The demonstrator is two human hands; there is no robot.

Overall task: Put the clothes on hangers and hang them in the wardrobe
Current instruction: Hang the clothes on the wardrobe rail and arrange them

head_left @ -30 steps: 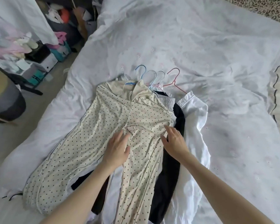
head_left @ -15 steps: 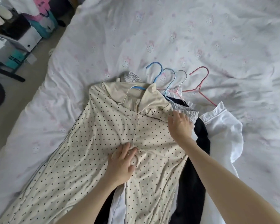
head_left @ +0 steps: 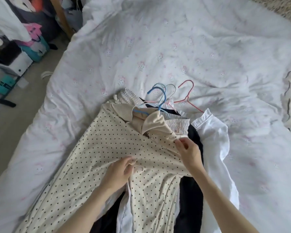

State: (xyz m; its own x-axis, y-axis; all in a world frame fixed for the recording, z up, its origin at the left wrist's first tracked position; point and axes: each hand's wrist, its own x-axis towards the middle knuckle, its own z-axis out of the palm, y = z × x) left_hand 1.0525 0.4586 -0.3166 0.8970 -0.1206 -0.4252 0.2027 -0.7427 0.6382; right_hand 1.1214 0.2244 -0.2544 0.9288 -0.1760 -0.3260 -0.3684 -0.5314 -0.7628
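While both hands work the polka-dot dress, it lies on top of a stack of clothes near the bed's left edge, collar pointing away from the person. Left hand pinches a fold at the dress's front seam. Right hand pinches fabric at the dress's right shoulder, fingers curled. Blue hanger already sits in the collar, hook out past the neckline.

Risks, my read:
- Hooks of blue, grey hanger and pink hanger are bunched close together; lifting one could drag the others.
- Dress overlaps black garment and white shirt; pulling may shift the stack.
- Shoulder could slip off the hanger arm if lifted by fabric only.
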